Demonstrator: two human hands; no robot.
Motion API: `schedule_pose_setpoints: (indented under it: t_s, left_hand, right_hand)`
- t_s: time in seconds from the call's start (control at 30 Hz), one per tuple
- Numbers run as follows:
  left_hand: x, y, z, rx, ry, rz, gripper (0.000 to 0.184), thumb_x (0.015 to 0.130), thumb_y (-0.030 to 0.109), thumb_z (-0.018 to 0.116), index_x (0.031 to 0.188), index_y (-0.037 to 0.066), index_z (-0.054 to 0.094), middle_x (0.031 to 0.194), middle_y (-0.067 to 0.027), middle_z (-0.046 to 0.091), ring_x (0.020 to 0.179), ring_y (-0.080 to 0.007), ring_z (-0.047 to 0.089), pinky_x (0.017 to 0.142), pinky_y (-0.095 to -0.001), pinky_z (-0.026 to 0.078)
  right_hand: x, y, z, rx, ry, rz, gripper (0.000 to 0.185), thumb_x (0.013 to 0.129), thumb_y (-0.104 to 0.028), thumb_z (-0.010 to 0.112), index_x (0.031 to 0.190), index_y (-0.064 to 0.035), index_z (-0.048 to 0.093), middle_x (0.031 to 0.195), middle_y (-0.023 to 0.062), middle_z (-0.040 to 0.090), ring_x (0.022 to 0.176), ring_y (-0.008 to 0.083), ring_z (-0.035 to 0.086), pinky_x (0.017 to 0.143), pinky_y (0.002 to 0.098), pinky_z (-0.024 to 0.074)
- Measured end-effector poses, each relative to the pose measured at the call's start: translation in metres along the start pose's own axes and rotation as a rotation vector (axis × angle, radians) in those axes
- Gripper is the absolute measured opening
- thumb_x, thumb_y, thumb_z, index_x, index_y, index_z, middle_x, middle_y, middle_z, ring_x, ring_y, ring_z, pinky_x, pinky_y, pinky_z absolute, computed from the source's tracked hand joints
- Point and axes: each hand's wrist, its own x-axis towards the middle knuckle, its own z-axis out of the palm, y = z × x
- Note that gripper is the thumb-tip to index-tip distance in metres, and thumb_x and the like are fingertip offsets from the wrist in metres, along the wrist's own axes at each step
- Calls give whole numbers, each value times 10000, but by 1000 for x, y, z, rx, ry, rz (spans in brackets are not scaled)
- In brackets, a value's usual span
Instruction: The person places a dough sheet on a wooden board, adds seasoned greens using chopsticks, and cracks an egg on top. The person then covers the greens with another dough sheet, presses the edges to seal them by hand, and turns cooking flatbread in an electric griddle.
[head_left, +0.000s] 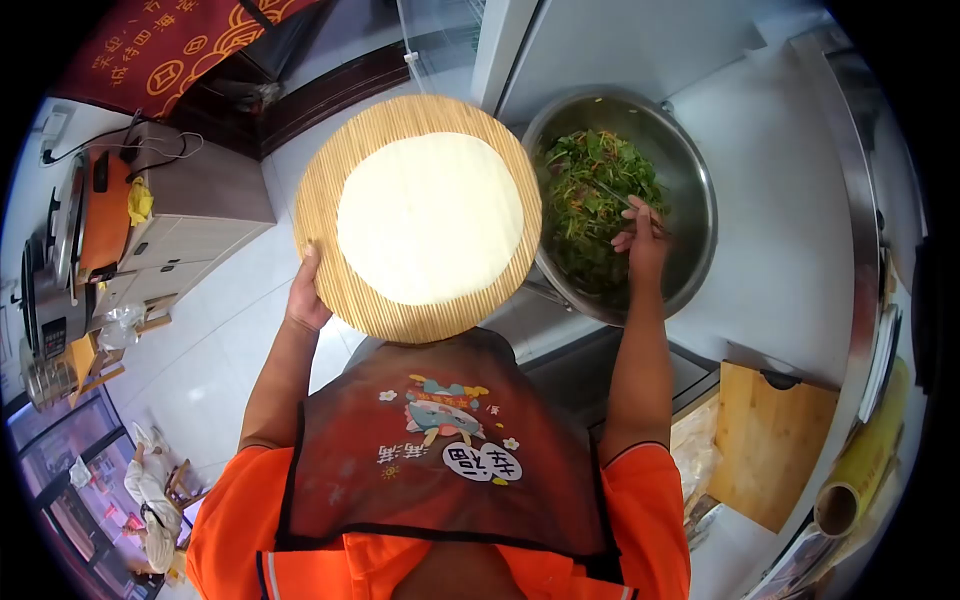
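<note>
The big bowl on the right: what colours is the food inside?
Mostly green, with orange shreds; the food shows in the head view.

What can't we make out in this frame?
All head view:
- Left hand: most fingers hidden under the round board.
- Utensil in the right hand: far end lost in the greens.
- Bowl: much of its bottom covered by greens.
- Person at lower left: too small to read their hands.

- Pale worktop (780,230), with a wide metal bowl (692,235) of leafy greens (590,235) at its edge and a wooden board (765,445) lying on it
- Wood-grain cabinet (215,195), bearing an orange appliance (108,215)
- Pale tiled floor (215,350), the cabinet standing on it
</note>
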Motion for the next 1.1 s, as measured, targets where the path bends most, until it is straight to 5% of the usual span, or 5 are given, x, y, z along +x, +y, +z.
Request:
schedule_pose_setpoints:
  t_s: [0.33, 0.53, 0.63, 0.77, 1.1]
  left_hand:
    - [5, -6, -2, 13, 6, -24, 612, 1027, 430, 436, 1453, 1, 345, 1397, -164, 518, 1260, -278, 539, 1065, -408, 450]
    - [8, -3, -1, -9, 30, -39, 583, 1024, 412, 462, 1441, 15, 369, 1387, -137, 525, 1240, -259, 546, 1042, -388, 467]
    - [11, 2, -5, 43, 28, -34, 610, 1035, 433, 409, 1464, 7, 331, 1410, -164, 504, 1260, -280, 536, 1073, -406, 441]
    - [17, 8, -7, 35, 24, -54, 598, 1032, 422, 427, 1456, 9, 344, 1406, -155, 506, 1253, -275, 539, 1067, -399, 446]
    - [-20, -13, 16, 11, 69, 42, 583, 1031, 404, 440, 1443, 0, 359, 1385, -161, 522, 1253, -275, 537, 1062, -397, 452]
  right_hand:
    - [18, 37, 2, 194, 61, 7, 338, 1009, -296, 532, 1085, 13, 645, 880, 65, 582, 517, 194, 607, 450, 278, 501]
    - [17, 12, -5, -148, 192, -38, 360, 1016, -321, 516, 1031, -1, 681, 701, 1, 545, 499, 108, 512, 427, 236, 404]
    - [10, -17, -13, -23, 217, -47, 373, 1020, -336, 505, 1026, -18, 699, 666, -18, 550, 494, 73, 457, 428, 229, 364]
    - [-1, -9, 13, -192, 34, 10, 355, 1022, -334, 479, 1100, -49, 677, 788, 40, 650, 471, 101, 516, 424, 235, 400]
    - [6, 26, 9, 196, -5, 215, 310, 991, -250, 533, 1136, 22, 573, 987, 177, 606, 697, 326, 704, 643, 367, 635]
